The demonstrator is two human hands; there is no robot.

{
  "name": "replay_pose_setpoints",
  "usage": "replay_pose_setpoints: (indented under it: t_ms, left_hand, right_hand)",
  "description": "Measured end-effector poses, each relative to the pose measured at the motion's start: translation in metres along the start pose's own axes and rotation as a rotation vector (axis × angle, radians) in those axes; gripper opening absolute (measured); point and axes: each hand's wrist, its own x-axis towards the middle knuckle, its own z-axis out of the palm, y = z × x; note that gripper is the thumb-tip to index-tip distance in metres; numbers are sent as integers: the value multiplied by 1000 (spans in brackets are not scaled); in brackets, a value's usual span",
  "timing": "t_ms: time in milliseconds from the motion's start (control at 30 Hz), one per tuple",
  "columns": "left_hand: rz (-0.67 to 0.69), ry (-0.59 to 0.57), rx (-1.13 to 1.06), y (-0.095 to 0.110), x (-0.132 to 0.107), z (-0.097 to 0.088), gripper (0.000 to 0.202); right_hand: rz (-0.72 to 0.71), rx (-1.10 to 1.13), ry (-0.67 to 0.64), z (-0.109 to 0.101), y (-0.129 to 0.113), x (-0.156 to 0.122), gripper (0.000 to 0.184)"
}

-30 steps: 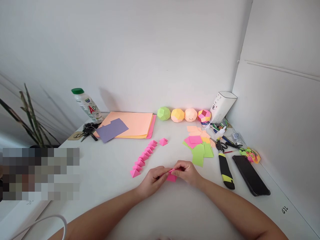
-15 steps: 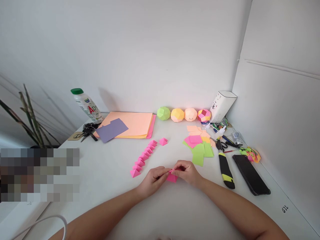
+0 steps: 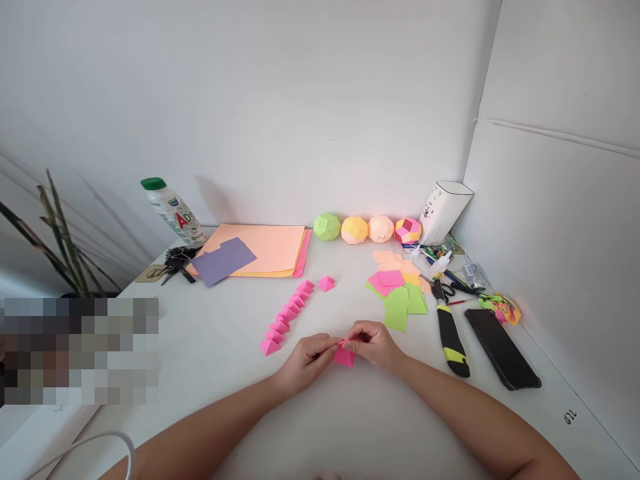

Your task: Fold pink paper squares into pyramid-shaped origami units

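Observation:
Between my hands, low over the table's middle, is a small piece of pink paper (image 3: 345, 358), partly hidden by my fingers. My left hand (image 3: 309, 363) pinches its upper left edge between thumb and fingers. From the other side, my right hand (image 3: 373, 345) pinches the top of the same paper. Beyond my left hand runs a slanting row of small folded pink paper pyramids (image 3: 289, 312). A single pink pyramid (image 3: 327, 283) sits apart from the row, to its right.
Behind my right hand lie green (image 3: 397, 310) and pink paper cut-outs (image 3: 387, 280). To the right are a utility knife (image 3: 453, 340) and a black phone (image 3: 503, 350). Large paper sheets (image 3: 265, 247), several paper balls (image 3: 355, 230) and a white bottle (image 3: 175, 212) stand along the wall.

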Motion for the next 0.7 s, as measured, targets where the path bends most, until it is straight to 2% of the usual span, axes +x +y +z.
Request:
replay_pose_setpoints:
  t_ms: [267, 467, 700]
  left_hand:
    - [-41, -8, -17, 4, 1, -2, 30]
    - [-196, 8, -280, 7, 2, -3, 24]
    - [-275, 38, -365, 8, 4, -7, 31]
  right_hand:
    - [0, -12, -25, -1, -1, -1, 23]
    - [53, 42, -18, -3, -4, 0, 28]
    - [85, 77, -62, -4, -4, 1, 39]
